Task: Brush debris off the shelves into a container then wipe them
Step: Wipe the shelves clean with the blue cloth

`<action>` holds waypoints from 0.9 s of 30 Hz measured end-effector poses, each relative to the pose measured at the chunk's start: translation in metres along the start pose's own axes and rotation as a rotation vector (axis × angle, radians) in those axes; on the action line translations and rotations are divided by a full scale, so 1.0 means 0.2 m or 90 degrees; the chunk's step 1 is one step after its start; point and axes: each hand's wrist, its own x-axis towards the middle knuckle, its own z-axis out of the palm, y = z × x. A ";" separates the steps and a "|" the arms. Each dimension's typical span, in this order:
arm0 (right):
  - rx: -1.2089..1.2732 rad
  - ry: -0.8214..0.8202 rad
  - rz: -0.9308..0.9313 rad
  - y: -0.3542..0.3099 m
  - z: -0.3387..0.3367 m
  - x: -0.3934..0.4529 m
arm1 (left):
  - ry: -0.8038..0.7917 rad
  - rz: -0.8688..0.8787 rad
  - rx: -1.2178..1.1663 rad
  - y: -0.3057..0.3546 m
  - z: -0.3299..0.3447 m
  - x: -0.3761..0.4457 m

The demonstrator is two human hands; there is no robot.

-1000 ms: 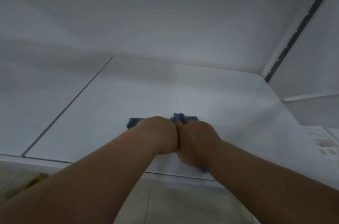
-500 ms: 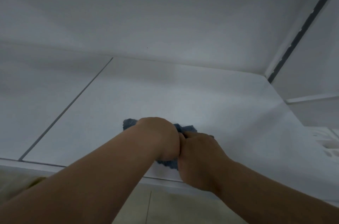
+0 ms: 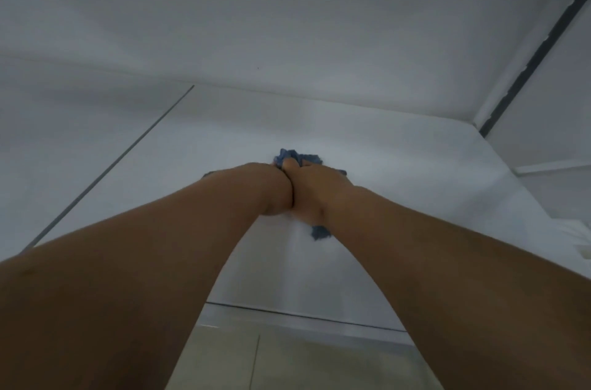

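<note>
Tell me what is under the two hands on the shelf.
A crumpled blue cloth lies under the left hand and right hand on the white shelf. Its middle is hidden.

One head-worn wide-angle view looks forward and down along both forearms. It sits close over the white shelf point(image 3: 367, 165), facing its back wall.
</note>
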 end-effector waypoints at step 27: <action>-0.005 -0.071 -0.047 0.04 0.00 -0.40 | -0.003 0.143 -0.013 0.17 0.18 -0.27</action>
